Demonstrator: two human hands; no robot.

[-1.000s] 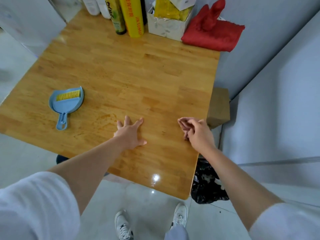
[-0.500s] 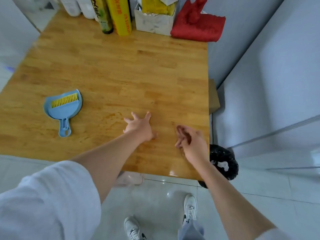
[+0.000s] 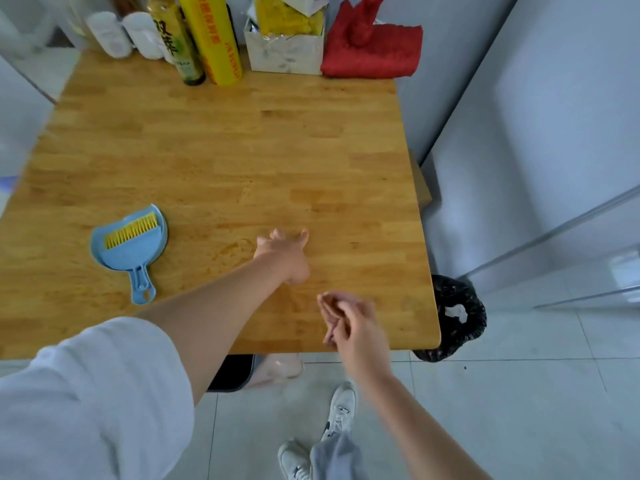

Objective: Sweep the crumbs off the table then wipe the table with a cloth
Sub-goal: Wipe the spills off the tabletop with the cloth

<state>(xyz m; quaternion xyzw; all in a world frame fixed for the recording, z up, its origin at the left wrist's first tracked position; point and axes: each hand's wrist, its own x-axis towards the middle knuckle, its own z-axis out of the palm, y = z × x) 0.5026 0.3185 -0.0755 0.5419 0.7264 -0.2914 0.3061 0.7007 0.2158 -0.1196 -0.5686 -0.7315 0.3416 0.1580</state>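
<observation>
Scene: A wooden table (image 3: pixel 221 150) is seen from above, a person standing at its near edge.
Left hand (image 3: pixel 285 252): It is laid on the table near the near edge, fingers spread and straight, nothing held.
Right hand (image 3: pixel 349 322): It is held just above the near right corner, fingers loosely curled; whether crumbs are pinched in it cannot be told.
Dustpan (image 3: pixel 130 245): The blue pan, a yellow-bristled brush (image 3: pixel 131 231) lying in it, is parked toward the near left edge, well apart from both hands.
Cloth (image 3: pixel 372 51): A red cloth is folded at the far right corner, beside a white box (image 3: pixel 285 51) and a yellow roll (image 3: pixel 214 36).
Bin (image 3: pixel 453 318): A black-lined bin is set on the floor just off the near right corner.
Step in hand: The sweeping appears to be ending, with crumbs judged gathered by hand toward the bin.
Next move: The cloth is likely to be fetched, which calls for a long reach to the far right corner.
</observation>
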